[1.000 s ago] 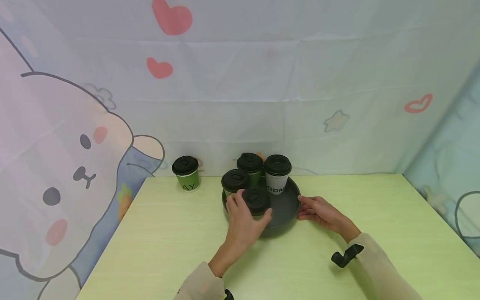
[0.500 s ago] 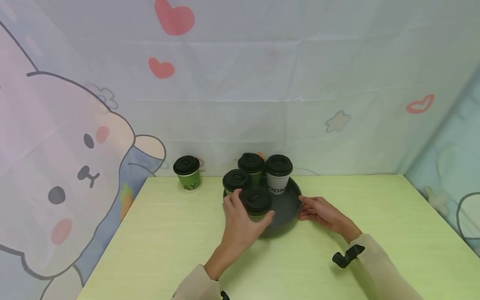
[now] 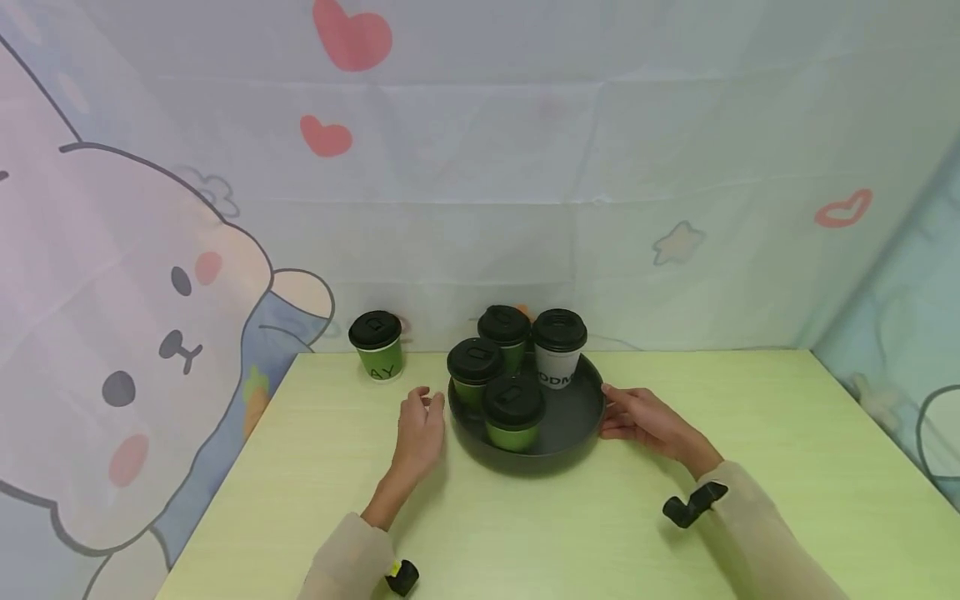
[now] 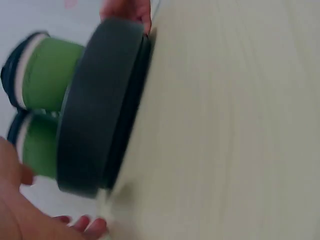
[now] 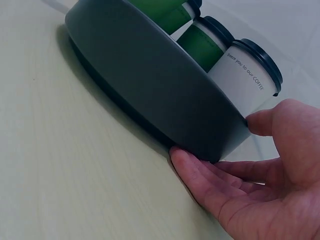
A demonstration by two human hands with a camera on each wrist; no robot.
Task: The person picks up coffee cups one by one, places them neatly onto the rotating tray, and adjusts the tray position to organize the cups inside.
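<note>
A dark grey round tray (image 3: 570, 427) with raised sides stands on the table, bearing white-lettered paper coffee cups with black lids: a front green cup (image 3: 512, 438), a left green cup (image 3: 468, 395), a back green cup (image 3: 515, 358) and a white cup (image 3: 556, 367). My right hand (image 3: 647, 422) pinches the tray's right edge; in the right wrist view its thumb lies at the rim, its fingers against the underside. Just left of the tray, apart from it in the head view, my left hand (image 3: 420, 435) holds nothing, fingers loosely bent.
Another green cup (image 3: 380, 362) with a black lid stands by itself at the table's back left. Behind the pale yellow table (image 3: 547, 533) hangs a printed cloth (image 3: 480, 167) with hearts and a cartoon animal.
My left hand has let go of the front green cup and moved left, off the tray. That cup stays on the tray. My right hand keeps its hold on the edge.
</note>
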